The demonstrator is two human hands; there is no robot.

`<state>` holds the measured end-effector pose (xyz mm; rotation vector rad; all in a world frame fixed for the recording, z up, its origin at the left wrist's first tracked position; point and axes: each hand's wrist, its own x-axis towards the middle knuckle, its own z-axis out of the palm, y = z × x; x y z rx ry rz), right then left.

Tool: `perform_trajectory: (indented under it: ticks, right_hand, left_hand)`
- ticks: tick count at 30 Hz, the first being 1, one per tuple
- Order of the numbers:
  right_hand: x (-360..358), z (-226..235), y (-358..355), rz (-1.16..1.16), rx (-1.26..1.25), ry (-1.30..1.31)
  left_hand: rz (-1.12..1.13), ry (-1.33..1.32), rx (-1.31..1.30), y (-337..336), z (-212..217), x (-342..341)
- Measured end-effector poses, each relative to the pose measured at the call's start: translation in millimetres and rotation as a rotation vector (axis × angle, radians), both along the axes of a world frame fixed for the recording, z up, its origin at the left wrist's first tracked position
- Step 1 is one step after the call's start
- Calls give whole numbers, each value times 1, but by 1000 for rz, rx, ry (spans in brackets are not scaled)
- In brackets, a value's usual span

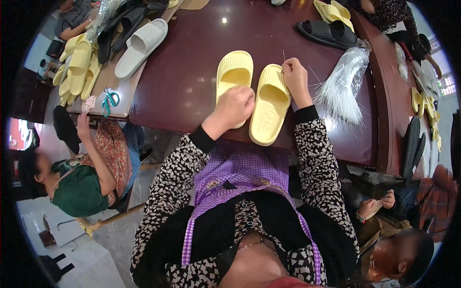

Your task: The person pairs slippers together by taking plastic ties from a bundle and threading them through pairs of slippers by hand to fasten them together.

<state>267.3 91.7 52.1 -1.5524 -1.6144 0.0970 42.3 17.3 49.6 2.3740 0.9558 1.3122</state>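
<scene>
Two yellow slide slippers lie side by side before me on the dark red table, toes pointing away. My left hand [235, 103] is closed over the footbed of the left slipper [234, 67], its fingers close to the inner edge of the right slipper [269, 115]. What those fingers hold, if anything, is hidden. At the right slipper's strap my right hand [296, 79] pinches a thin strand [283, 54], whose end sticks up past the fingertips. A plastic-wrapped bundle of fine white strands [343, 91] lies to the right.
Teal-handled scissors [110, 101] rest on a board at the left, near a white slide [141, 48] and piled yellow slides [79, 65]. A black pair [326, 34] lies at the far right, by the table's raised edge [382, 86]. Co-workers sit on both sides.
</scene>
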Motion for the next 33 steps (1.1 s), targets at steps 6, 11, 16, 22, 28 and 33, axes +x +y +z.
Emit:
perform_trajectory:
  ticks: [6, 11, 16, 22, 28, 33]
  right_hand:
    - [-12, 5, 4, 112, 47, 121]
    - [-27, 17, 11, 320, -54, 299]
    - [-36, 16, 10, 437, -65, 153]
    - [-45, 33, 2, 475, -425, -41]
    - [-49, 27, 9, 472, -605, -114]
    - [-45, 20, 16, 599, -625, 238]
  left_hand:
    - [-21, 97, 65, 18, -12, -7]
    - [-42, 91, 149, 10, -22, 3]
    - [-82, 93, 133, -11, -23, 13]
    - [-155, 108, 184, -29, -28, 26]
    - [-154, 185, 93, -35, -28, 36]
    - [-145, 170, 105, -34, -29, 38]
